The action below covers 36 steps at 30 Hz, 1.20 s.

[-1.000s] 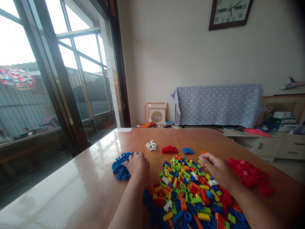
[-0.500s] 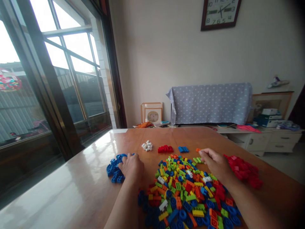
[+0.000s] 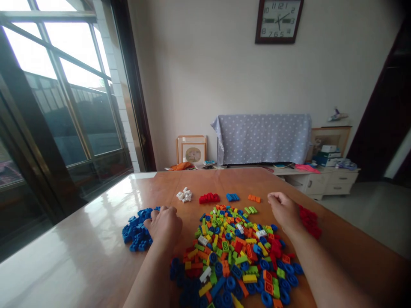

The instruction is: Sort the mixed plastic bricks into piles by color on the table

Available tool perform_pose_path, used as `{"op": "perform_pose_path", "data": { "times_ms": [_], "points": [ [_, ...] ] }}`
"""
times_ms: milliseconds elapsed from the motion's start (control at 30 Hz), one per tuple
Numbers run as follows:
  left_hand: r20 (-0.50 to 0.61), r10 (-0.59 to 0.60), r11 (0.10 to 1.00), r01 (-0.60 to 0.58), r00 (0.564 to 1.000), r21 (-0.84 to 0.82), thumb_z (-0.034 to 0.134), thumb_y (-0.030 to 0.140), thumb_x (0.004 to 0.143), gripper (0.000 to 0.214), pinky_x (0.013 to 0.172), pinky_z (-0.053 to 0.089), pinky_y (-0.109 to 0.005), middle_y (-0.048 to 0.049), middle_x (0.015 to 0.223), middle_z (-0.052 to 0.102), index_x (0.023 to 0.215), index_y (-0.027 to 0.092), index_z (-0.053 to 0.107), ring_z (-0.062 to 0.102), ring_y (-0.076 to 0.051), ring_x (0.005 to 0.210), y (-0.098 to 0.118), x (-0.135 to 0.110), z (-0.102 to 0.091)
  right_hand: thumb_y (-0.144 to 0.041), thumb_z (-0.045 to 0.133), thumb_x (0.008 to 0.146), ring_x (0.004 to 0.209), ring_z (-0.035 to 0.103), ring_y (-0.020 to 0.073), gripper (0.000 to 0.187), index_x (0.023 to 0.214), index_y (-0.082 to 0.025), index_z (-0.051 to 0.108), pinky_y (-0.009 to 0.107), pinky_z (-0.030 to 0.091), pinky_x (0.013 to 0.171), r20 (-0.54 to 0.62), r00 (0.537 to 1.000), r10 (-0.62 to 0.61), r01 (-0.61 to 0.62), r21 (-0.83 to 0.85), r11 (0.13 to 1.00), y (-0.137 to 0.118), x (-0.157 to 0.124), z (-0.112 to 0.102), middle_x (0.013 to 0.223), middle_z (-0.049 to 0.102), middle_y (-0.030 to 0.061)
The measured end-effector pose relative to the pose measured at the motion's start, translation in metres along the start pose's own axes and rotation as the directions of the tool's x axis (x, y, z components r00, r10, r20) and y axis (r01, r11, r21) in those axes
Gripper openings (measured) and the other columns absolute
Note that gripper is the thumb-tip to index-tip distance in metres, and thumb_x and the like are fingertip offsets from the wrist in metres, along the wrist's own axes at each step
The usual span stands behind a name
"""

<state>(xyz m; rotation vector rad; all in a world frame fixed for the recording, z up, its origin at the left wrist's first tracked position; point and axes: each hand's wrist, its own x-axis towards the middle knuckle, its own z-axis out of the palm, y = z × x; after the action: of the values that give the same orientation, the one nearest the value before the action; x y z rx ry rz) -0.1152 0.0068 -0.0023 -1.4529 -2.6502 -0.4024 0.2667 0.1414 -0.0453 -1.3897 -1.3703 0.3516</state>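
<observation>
My left hand [image 3: 165, 223] rests at the right edge of a pile of blue bricks [image 3: 136, 231], its fingers apart and slightly bent; no held piece shows. My right hand [image 3: 285, 210] hovers right of a short row of orange bricks [image 3: 254, 198], with its fingers curled together; whatever they may hold is hidden. Behind that hand lies a heap of red bricks [image 3: 311, 222], partly covered by it. Between my arms spreads a large mixed pile of bricks [image 3: 231, 256] in green, yellow, orange, blue, red and white. Several green bricks [image 3: 251, 210] line up at its far edge.
Beyond the mixed pile, a small heap of white bricks [image 3: 184, 195], a row of red bricks [image 3: 209, 198] and a row of blue bricks [image 3: 233, 197] sit on the glossy wooden table [image 3: 93, 252]. A low cabinet [image 3: 330, 184] stands behind the table, with a cloth-covered object [image 3: 263, 139] on it.
My right hand has drawn back to the right from the orange bricks, which now show as a row. My left hand stays by the blue pile. The view has turned to the right.
</observation>
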Motion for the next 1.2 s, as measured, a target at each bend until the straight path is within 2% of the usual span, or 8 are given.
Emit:
{"op": "perform_pose_path", "data": {
  "times_ms": [133,233,367,533,733,900,1100,1200],
  "points": [
    [-0.010,0.033,0.999,-0.033,0.999,-0.004,0.046,0.023,0.081,0.035,0.088,0.036,-0.049,-0.0098,0.121,0.066,0.103,0.030,0.072,0.050,-0.036,0.115,0.004,-0.002,-0.002,-0.046,0.055,0.083,0.085,0.068,0.0251,0.029,0.091,-0.024,0.071,0.033,0.047,0.072,0.110,0.994,0.003,0.019,-0.195,0.981,0.006,0.001,0.001,0.090,0.076,0.0072],
    [-0.014,0.156,0.988,-0.156,0.988,-0.004,0.045,0.023,0.083,0.036,0.088,0.037,-0.045,-0.0096,0.118,0.068,0.106,0.029,0.072,0.052,-0.033,0.114,0.011,-0.006,-0.001,-0.043,0.055,0.083,0.084,0.068,0.0237,0.027,0.092,-0.024,0.071,0.032,0.047,0.072,0.199,0.980,0.013,0.038,-0.252,0.967,0.009,-0.002,0.005,0.091,0.076,0.0065],
    [0.061,0.351,0.936,-0.352,0.934,-0.004,0.046,0.019,0.082,0.037,0.088,0.040,-0.040,-0.0096,0.114,0.070,0.108,0.027,0.072,0.057,-0.030,0.112,0.021,-0.012,0.004,-0.041,0.057,0.083,0.085,0.069,0.0228,0.025,0.093,-0.023,0.072,0.031,0.048,0.073,0.264,0.964,0.008,0.066,-0.273,0.960,0.016,-0.003,0.012,0.091,0.076,0.0067],
    [0.149,0.468,0.881,-0.474,0.871,0.002,0.043,0.025,0.089,0.031,0.084,0.045,-0.039,-0.0124,0.110,0.071,0.095,0.023,0.073,0.064,-0.029,0.102,0.025,-0.016,0.012,-0.035,0.059,0.082,0.088,0.069,0.0235,0.025,0.098,-0.023,0.073,0.032,0.049,0.077,0.258,0.966,0.000,0.074,-0.276,0.958,0.029,-0.001,0.017,0.095,0.076,0.0079],
    [0.154,0.460,0.886,-0.463,0.875,-0.016,0.046,0.026,0.089,0.025,0.086,0.046,-0.040,-0.0130,0.110,0.072,0.090,0.022,0.070,0.067,-0.029,0.103,0.021,-0.015,0.016,-0.033,0.056,0.084,0.093,0.069,0.0236,0.028,0.102,-0.021,0.072,0.031,0.050,0.077,0.283,0.959,-0.020,0.118,-0.331,0.936,0.022,-0.004,0.019,0.103,0.076,0.0094],
    [0.187,0.413,0.911,-0.409,0.891,-0.058,0.048,0.021,0.085,0.023,0.086,0.048,-0.040,-0.0113,0.106,0.075,0.093,0.024,0.070,0.070,-0.028,0.100,0.018,-0.015,0.010,-0.039,0.058,0.084,0.093,0.069,0.0230,0.024,0.097,-0.024,0.072,0.030,0.048,0.074,0.387,0.922,-0.020,0.198,-0.424,0.884,0.001,-0.005,0.023,0.101,0.076,0.0070],
    [0.243,0.422,0.906,-0.415,0.873,-0.084,0.044,0.021,0.088,0.028,0.083,0.051,-0.043,-0.0147,0.106,0.075,0.096,0.021,0.071,0.071,-0.032,0.101,0.018,-0.019,0.000,-0.049,0.061,0.081,0.076,0.065,0.0213,0.027,0.076,-0.023,0.067,0.029,0.037,0.060,0.453,0.889,0.074,0.215,-0.552,0.806,-0.007,0.003,0.038,0.082,0.072,0.0051],
    [0.267,0.424,0.905,-0.417,0.865,-0.086,0.043,0.022,0.088,0.030,0.083,0.053,-0.043,-0.0163,0.108,0.074,0.100,0.020,0.071,0.070,-0.033,0.103,0.018,-0.019,-0.001,-0.052,0.066,0.076,0.070,0.062,0.0203,0.030,0.073,-0.022,0.063,0.028,0.033,0.057,0.451,0.884,0.127,0.197,-0.605,0.771,-0.003,0.008,0.049,0.075,0.068,0.0041]
  ]
}}
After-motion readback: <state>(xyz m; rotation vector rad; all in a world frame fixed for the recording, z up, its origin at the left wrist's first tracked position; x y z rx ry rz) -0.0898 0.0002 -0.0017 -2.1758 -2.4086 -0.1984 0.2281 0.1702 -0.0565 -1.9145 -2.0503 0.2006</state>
